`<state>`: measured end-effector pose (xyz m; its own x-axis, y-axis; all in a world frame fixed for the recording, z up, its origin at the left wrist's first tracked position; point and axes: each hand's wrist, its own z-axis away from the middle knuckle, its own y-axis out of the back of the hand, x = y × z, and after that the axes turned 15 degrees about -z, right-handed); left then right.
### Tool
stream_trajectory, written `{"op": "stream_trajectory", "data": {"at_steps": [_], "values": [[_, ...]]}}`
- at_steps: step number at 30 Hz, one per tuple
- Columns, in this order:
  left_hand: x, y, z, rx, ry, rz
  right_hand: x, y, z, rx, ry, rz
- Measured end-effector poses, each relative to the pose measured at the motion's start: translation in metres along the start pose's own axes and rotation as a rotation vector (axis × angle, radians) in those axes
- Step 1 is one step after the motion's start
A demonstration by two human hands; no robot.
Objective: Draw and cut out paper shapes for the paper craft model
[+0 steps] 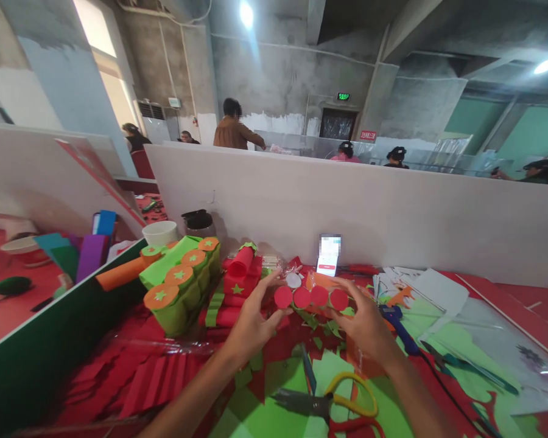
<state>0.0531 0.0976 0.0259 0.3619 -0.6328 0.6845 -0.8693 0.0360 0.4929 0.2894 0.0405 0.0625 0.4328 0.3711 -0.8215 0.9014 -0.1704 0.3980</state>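
Observation:
My left hand (254,317) and my right hand (364,322) hold between them a row of red paper rolls (311,297) capped with round red discs, just above the table. The left fingers pinch the row's left end and the right fingers wrap its right end. A green paper craft with orange star-marked discs (181,281) stands to the left. Beside it is a stack of red rolls with green stars (238,281).
Yellow-handled scissors (329,401) lie on green paper near me. A blue glue gun (398,322) lies at the right. A phone (329,254) leans on the white partition (393,213). Red paper strips (137,371) cover the left. Several people work beyond.

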Motion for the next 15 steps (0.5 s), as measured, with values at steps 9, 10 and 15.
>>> {"op": "stream_trajectory", "data": {"at_steps": [9, 10, 15], "values": [[0.012, 0.007, -0.004, -0.061, 0.010, -0.078, -0.005, 0.028, 0.000, 0.055, -0.014, -0.017], [0.012, 0.008, -0.005, -0.071, 0.013, -0.096, -0.006, 0.032, 0.000, 0.063, -0.024, -0.028], [0.013, 0.014, -0.006, -0.370, 0.018, -0.358, -0.012, 0.055, 0.001, 0.108, -0.046, -0.053]]}}
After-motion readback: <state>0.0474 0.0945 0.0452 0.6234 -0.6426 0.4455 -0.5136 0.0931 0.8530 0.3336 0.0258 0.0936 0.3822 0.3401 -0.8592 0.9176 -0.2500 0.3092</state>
